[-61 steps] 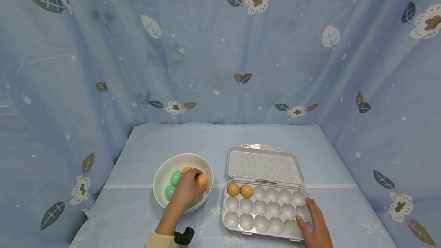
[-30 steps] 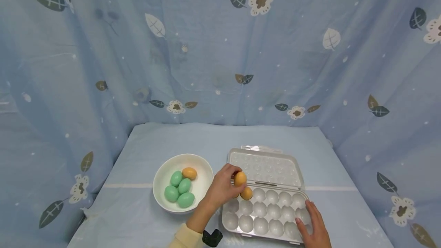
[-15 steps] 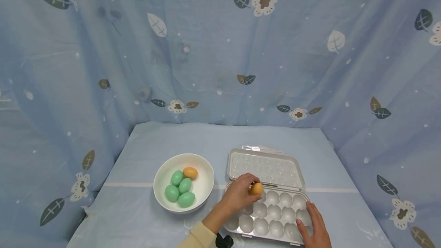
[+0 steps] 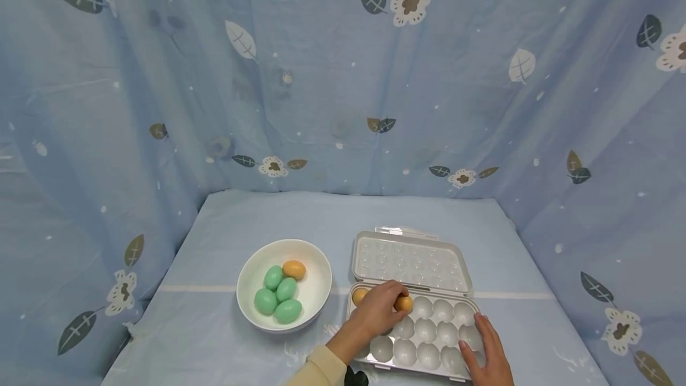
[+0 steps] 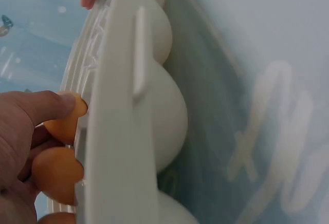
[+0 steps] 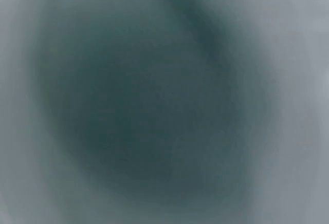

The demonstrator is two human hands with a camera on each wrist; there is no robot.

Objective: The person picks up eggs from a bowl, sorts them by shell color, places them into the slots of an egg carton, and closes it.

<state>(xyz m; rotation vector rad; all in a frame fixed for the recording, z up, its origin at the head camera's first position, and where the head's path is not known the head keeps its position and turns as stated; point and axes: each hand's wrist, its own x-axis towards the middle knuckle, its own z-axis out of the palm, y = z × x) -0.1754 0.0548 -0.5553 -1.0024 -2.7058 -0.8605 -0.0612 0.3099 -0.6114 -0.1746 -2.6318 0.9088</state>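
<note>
Across the back and down both sides hung a blue curtain [image 4: 321, 64], printed with leaves and pale flowers. Below it spread the table [image 4: 257, 216], covered in light blue cloth with a white stripe [image 4: 514, 295] across it. To the right of the middle lay a pale carton [image 4: 436, 343], its lid [image 4: 411, 261] folded back flat, its cups [image 4: 427, 355] in three rows of six. Left of the carton, apart from it, stood a white bowl [image 4: 317, 290].

The person's right hand [image 4: 486, 353] rested on the carton's right end, fingers along the edge and thumb over the nearest cups. The left hand [image 4: 377, 310], in a cream sleeve [image 4: 321, 367], gripped an orange egg [image 4: 404, 304] between thumb and fingers at the third cup of the back row; with the fingers in the way, I could not fairly say whether it was fully seated. Beside it in that row sat a second egg [image 5: 55, 176] and, at the left end, a third egg [image 4: 359, 296], both orange. Four green eggs [image 4: 286, 289] lay together inside the bowl, with one more orange [image 4: 294, 270] behind them.
</note>
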